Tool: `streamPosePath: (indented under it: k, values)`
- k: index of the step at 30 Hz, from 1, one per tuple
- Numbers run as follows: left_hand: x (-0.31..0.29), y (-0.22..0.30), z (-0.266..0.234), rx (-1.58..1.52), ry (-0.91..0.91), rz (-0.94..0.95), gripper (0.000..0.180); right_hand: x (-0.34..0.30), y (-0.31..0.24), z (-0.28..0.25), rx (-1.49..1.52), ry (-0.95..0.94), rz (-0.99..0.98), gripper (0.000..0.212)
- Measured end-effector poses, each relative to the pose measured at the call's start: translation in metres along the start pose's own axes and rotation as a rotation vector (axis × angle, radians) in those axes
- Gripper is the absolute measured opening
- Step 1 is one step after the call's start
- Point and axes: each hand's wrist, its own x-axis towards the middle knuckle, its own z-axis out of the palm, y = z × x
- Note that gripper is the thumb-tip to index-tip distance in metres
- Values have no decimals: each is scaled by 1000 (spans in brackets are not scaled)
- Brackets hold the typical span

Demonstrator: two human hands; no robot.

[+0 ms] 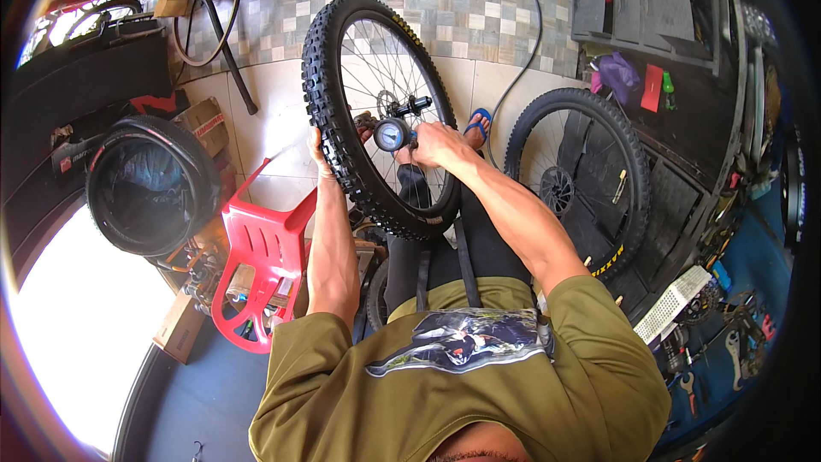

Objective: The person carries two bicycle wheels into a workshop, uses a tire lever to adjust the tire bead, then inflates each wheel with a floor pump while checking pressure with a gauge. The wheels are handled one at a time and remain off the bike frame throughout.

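A knobbly mountain-bike wheel [323, 111] stands tilted in front of me, with a brake disc [387, 103] and black hub [412, 107] at its middle. My left hand [318, 152] grips the tyre at its left side, and fingers show through the spokes inside the rim. A round pressure gauge [392, 135] with a dark rim sits by the near part of the wheel. Closed around the blue-handled tyre inflator that carries this gauge is my right hand [438, 145]. The inflator's end near the rim is hidden.
A second wheel [633, 145] leans at the right, beside black panels. A dark hose [537, 34] runs across the tiled floor. To the left are a red plastic chair [256, 222] and a stack of tyres [205, 197]. Tools such as a wrench [734, 359] lie at lower right.
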Motion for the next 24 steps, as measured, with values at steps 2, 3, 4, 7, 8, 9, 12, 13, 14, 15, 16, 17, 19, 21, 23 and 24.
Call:
streamPosePath:
  k: [2, 3, 4, 7, 8, 9, 12, 13, 14, 15, 16, 17, 19, 21, 23, 24]
  values:
    - [1, 0, 1, 4, -6, -5, 114, 1, 2, 1, 0, 0, 0, 42]
    - [1, 0, 2, 8, -4, -7, 114, 1, 3, 1, 1, 10, -24, 42]
    - [1, 0, 4, 11, -6, -7, 114, 2, 5, 3, 0, 24, -48, 43]
    - [1, 0, 7, 14, -28, -7, 113, 7, 12, 9, 8, 53, -86, 45]
    - [1, 0, 6, 4, -26, -6, 113, 9, 14, 11, 12, 60, -94, 45]
    - [2, -1, 6, -6, -24, -6, 113, 12, 15, 14, 5, 53, -92, 45]
    - [3, -2, 8, -12, -33, -9, 113, 18, 20, 17, 0, 39, -85, 44]
    - [1, -1, 5, -8, -35, -5, 113, 18, 18, 17, 5, 38, -91, 44]
    - [0, -1, 3, -14, -21, -4, 113, 18, 17, 17, 9, 37, -97, 44]
    - [-1, -1, 0, -20, -6, -2, 112, 18, 16, 16, 0, 31, -101, 44]
    - [0, -1, 0, -29, 5, -7, 112, 19, 17, 16, -6, 29, -100, 44]
    - [0, -2, 1, -24, 17, -6, 112, 20, 18, 16, -13, 26, -98, 44]
    - [-1, -3, 2, -15, 43, -2, 112, 20, 19, 16, -6, 16, -91, 43]
    - [-1, -2, 3, -16, 32, -1, 112, 20, 17, 16, -1, 13, -86, 43]
    - [-1, -1, 3, -24, 23, 1, 112, 19, 17, 17, 3, 23, -80, 43]
    - [-1, -1, 3, -30, 21, 1, 112, 20, 17, 17, 8, 30, -81, 49]
